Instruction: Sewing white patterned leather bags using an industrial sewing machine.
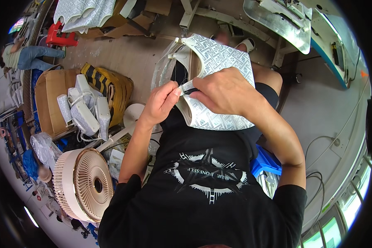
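Observation:
A white bag [229, 53] with a grey geometric pattern lies across my lap, its mouth toward the left. My left hand [161, 101] is closed, thumb and fingers pinching the end of a narrow white strap [187, 87] at the bag's mouth. On the same strap, just to the right, my right hand [224, 91] is closed with the thumb underneath. The two hands almost meet. Another white strap end [178, 40] sticks up at the bag's far edge. Clear plastic film [160, 68] hangs beside the mouth. My fingers hide part of the strap.
At the left, white patterned bags [84, 109] are heaped by a cardboard box [53, 99] and a yellow-black sack [115, 89]. A round fan [84, 184] stands near my left elbow. A blue crate [265, 161] is by my right side. Machine table [328, 45] at far right.

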Action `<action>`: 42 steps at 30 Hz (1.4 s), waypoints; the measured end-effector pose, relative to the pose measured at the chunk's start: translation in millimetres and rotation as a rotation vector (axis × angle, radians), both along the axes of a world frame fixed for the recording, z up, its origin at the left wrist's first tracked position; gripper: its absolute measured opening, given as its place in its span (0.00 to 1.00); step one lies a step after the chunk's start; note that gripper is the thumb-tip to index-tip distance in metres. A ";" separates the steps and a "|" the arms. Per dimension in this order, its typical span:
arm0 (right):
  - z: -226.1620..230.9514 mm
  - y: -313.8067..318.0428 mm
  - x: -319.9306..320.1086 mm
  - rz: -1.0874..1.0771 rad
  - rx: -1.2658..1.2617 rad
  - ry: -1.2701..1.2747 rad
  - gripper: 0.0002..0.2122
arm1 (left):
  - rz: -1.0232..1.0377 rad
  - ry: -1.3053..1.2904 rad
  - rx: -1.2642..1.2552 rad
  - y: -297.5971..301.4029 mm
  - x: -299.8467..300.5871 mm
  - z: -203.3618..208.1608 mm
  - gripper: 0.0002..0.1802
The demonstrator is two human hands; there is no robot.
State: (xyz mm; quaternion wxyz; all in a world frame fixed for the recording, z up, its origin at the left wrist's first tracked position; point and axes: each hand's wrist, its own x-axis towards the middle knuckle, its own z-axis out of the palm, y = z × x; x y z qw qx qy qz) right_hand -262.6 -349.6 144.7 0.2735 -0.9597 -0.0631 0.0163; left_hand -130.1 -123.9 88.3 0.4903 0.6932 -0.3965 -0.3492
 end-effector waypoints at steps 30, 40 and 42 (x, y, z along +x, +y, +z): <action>7.8 4.7 -2.6 -0.135 0.034 -0.042 0.17 | -0.007 0.250 -0.132 0.0 -6.2 9.2 0.17; 25.7 8.5 -0.7 -0.085 -0.073 -0.040 0.16 | -0.012 0.159 -0.120 2.2 -6.3 7.4 0.17; 25.5 9.7 0.6 -0.080 -0.084 -0.029 0.16 | -0.015 0.137 -0.119 0.6 -6.1 8.3 0.17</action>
